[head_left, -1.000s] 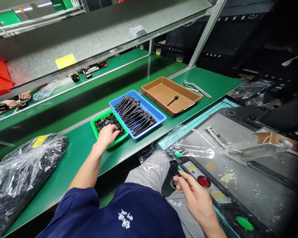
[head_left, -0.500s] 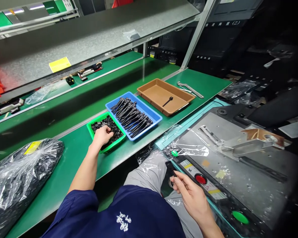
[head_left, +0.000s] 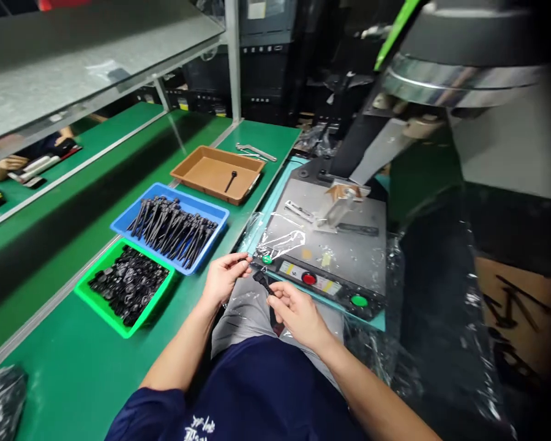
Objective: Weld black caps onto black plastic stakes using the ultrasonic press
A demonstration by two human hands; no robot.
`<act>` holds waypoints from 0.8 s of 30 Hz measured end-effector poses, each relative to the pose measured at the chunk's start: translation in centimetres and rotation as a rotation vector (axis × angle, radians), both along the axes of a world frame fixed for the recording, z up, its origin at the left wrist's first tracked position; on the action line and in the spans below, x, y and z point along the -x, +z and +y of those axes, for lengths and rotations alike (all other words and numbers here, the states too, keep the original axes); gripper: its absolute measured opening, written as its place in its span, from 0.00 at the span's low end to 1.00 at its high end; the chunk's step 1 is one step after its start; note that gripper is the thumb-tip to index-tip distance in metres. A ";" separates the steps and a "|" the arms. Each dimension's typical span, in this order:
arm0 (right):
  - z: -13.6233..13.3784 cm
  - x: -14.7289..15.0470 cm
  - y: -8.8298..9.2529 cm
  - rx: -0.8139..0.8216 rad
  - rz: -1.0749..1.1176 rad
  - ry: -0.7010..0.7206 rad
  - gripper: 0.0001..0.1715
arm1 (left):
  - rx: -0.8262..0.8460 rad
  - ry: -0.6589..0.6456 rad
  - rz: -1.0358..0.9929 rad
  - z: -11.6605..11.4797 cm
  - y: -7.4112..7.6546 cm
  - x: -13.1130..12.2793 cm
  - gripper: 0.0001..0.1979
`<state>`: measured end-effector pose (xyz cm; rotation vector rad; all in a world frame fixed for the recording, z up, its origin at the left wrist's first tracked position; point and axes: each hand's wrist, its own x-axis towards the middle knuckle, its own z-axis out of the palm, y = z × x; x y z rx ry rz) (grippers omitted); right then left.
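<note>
My right hand (head_left: 298,309) is closed on a black rod-like plastic part (head_left: 260,280), its thicker head tilted up and to the left. Just across from that head is my left hand (head_left: 227,277), its fingertips pinched together; whatever is between them is too small to name. A green bin (head_left: 81,294) full of small black pieces stands left of my left hand. Behind it, a blue tray (head_left: 220,214) holds a pile of black rod-like parts with thick heads. One similar part (head_left: 231,180) lies in the brown tray (head_left: 197,160) farther back.
At right stands a machine with a grey base plate (head_left: 294,245), a red button (head_left: 309,278) and a green button (head_left: 359,301). Clear plastic film drapes its near-left corner. Wrenches (head_left: 256,151) lie behind the brown tray. Another person's hand (head_left: 9,165) shows across the bench.
My left hand has left the green bin and come right, close to the part in my right hand. That part is still held. The view has turned right, showing more of the machine.
</note>
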<state>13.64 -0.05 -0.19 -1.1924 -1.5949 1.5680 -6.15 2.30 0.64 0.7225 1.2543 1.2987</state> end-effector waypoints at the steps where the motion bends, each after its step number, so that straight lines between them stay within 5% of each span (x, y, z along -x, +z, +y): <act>1: 0.0 -0.2 -0.1 -0.010 -0.017 -0.026 0.11 | 0.007 -0.011 -0.046 0.4 -0.4 -0.7 0.21; 7: 0.2 -0.4 -0.4 0.000 -0.033 -0.135 0.08 | -0.041 -0.037 -0.174 1.0 -1.4 -3.8 0.20; 13: 0.3 0.0 -0.6 0.141 0.185 -0.190 0.15 | -0.118 -0.076 -0.137 0.2 -1.7 -5.0 0.21; 24: 0.0 -0.2 0.0 0.335 0.321 -0.170 0.20 | -0.308 -0.253 0.425 -0.7 -0.9 -3.4 0.18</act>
